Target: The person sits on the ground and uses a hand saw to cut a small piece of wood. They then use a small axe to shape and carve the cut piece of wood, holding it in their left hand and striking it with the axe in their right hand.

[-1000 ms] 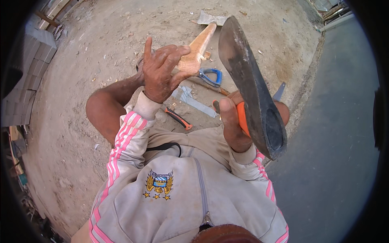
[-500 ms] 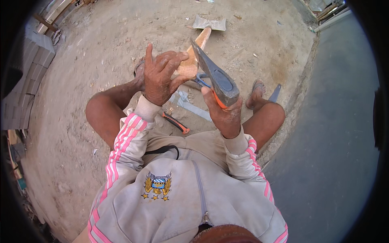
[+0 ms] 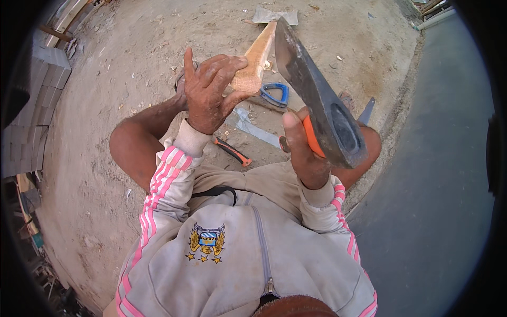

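Note:
My left hand (image 3: 208, 92) grips the near end of a pale, tapered piece of wood (image 3: 259, 53), fingers over its top and the index finger raised. The wood points away from me. My right hand (image 3: 306, 153) is closed round the orange handle of an axe (image 3: 322, 95), just under its dark metal head. The head is lifted close to the view, to the right of the wood, with its blade edge pointing away. It hides part of my right leg and foot.
Between my feet lie a blue looped handle (image 3: 275, 95), a grey strip (image 3: 256, 129) and a black-and-orange tool handle (image 3: 232, 152). A metal blade tip (image 3: 366, 111) shows by my right knee. Grey blocks (image 3: 50, 79) are stacked at left; a smooth grey surface (image 3: 422, 158) runs along the right.
The axe has risen toward the view and shifted right, away from the wood, uncovering the blue handle. My left hand stays on the wood, almost in place.

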### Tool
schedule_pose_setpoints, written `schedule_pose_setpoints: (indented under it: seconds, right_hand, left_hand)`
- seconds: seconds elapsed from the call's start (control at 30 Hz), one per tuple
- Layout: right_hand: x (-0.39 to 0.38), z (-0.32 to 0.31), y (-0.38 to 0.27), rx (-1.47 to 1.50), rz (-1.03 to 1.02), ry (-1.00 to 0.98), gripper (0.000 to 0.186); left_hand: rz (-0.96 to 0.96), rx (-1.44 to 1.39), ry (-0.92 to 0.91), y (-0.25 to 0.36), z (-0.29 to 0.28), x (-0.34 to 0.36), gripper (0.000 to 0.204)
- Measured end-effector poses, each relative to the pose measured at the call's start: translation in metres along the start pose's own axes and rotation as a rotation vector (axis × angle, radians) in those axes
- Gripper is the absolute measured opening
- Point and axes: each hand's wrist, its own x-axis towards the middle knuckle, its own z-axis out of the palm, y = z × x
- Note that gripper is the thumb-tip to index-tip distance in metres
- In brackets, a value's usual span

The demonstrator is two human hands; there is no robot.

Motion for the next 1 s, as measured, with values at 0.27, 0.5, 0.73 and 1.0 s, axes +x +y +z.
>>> schedule_pose_setpoints:
  seconds: [0.27,0.5,0.73,1.0]
  right_hand:
    - [0.003,0.015,0.005,0.190,0.107,0.011,0.019]
    - [0.006,0.017,0.013,0.135,0.171,-0.040,0.017]
    - [0.002,0.001,0.003,-0.044,-0.092,-0.007,0.017]
    - [0.001,0.009,0.007,0.011,-0.044,-0.014,0.017]
  left_hand:
    - [-0.009,-0.007,-0.017,-0.001,0.005,-0.004,0.054]
    - [0.005,0.020,-0.034,-0.002,0.004,0.000,0.054]
    - [-0.017,0.003,-0.020,-0.004,0.003,-0.006,0.055]
    - [-0.016,0.008,-0.030,-0.007,0.005,-0.010,0.056]
